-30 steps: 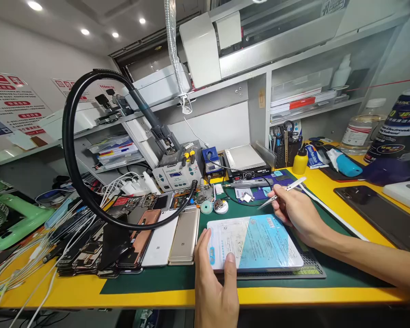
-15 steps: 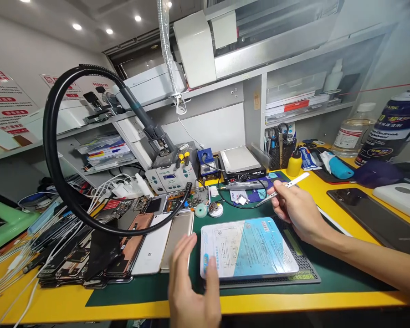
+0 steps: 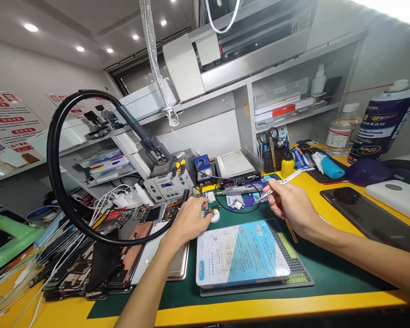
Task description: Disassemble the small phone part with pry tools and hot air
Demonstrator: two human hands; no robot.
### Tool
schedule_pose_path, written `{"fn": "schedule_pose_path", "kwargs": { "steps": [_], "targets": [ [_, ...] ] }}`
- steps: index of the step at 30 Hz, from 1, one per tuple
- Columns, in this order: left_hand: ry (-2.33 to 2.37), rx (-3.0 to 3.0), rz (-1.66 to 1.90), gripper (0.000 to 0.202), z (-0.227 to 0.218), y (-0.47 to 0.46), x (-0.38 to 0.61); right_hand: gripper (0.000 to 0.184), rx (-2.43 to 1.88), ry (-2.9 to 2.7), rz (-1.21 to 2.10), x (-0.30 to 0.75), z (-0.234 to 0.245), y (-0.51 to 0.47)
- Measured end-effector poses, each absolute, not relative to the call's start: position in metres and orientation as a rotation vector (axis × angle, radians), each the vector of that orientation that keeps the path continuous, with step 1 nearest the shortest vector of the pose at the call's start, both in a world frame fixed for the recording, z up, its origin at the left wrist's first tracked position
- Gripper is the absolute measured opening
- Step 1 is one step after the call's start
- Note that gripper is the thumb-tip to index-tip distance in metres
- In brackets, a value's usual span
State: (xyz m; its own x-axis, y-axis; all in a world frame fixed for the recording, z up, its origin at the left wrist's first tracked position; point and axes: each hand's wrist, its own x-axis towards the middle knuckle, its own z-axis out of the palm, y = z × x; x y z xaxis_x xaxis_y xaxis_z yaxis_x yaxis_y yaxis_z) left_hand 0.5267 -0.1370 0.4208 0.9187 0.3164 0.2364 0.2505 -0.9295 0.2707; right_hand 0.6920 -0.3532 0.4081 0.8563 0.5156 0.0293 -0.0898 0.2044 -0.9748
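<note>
Clock positions, as I read them from beside the bench, are centred on the blue-and-white box [image 3: 242, 255], with 12 o'clock away from the person. Change noted: half a second ago the left hand [image 3: 191, 217] hovered at 9 o'clock, beside the box; it has since advanced to 10–11 o'clock, fingers near the white round tin [image 3: 214, 217]. Whether those fingers grip anything cannot be told. The right hand [image 3: 289, 205], at 1–2 o'clock, remains closed on the metal tweezers [image 3: 287, 178], tips angled toward 12.

Count:
- Box: one, lying flat upon one perforated mat [image 3: 299, 263].
- Tweezers: one.
- Round tin visible: one, at 11 o'clock.
- Phones nearest at 9 o'clock: two, one gold [image 3: 180, 264], one white [image 3: 146, 263].
- Dark phone [image 3: 372, 214]: one, at 2–3 o'clock.
- Yellow bottle [image 3: 287, 166]: one, at 1 o'clock.
</note>
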Motion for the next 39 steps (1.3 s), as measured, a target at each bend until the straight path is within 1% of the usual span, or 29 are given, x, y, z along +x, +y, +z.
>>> {"fn": "schedule_pose_path", "kwargs": {
  "steps": [3,10,15,18,21,23,26,29,33,36,39],
  "targets": [
    [0.419,2.878,0.368,0.035,0.42,-0.137,0.53,0.041,-1.31,-0.394,0.437,0.692,0.408,-0.353],
    [0.387,2.911,0.363,0.029,0.419,-0.138,0.535,0.042,-1.315,-0.403,0.434,0.692,0.408,-0.353],
    [0.41,2.88,0.47,0.035,0.434,-0.145,0.525,0.04,-1.332,-0.414,0.435,0.692,0.408,-0.353],
    [0.371,2.86,0.503,0.041,0.445,-0.17,0.507,0.037,-1.336,-0.406,0.437,0.693,0.408,-0.354],
    [0.288,2.868,0.467,0.045,0.446,-0.207,0.49,0.033,-1.337,-0.404,0.443,0.692,0.408,-0.354],
    [0.262,2.907,0.451,0.043,0.441,-0.229,0.483,0.032,-1.335,-0.413,0.446,0.692,0.407,-0.354],
    [0.355,2.949,0.404,0.036,0.433,-0.251,0.48,0.031,-1.336,-0.427,0.447,0.689,0.409,-0.354],
    [0.459,2.973,0.381,0.03,0.429,-0.259,0.482,0.03,-1.333,-0.425,0.448,0.687,0.412,-0.355],
    [0.489,2.977,0.362,0.026,0.428,-0.264,0.481,0.03,-1.306,-0.433,0.463,0.686,0.413,-0.356],
    [0.504,2.958,0.353,0.032,0.431,-0.262,0.475,0.031,-1.287,-0.439,0.464,0.687,0.413,-0.356],
    [0.615,2.889,0.4,0.039,0.442,-0.243,0.469,0.03,-1.295,-0.443,0.432,0.687,0.415,-0.357]
  ]
}}
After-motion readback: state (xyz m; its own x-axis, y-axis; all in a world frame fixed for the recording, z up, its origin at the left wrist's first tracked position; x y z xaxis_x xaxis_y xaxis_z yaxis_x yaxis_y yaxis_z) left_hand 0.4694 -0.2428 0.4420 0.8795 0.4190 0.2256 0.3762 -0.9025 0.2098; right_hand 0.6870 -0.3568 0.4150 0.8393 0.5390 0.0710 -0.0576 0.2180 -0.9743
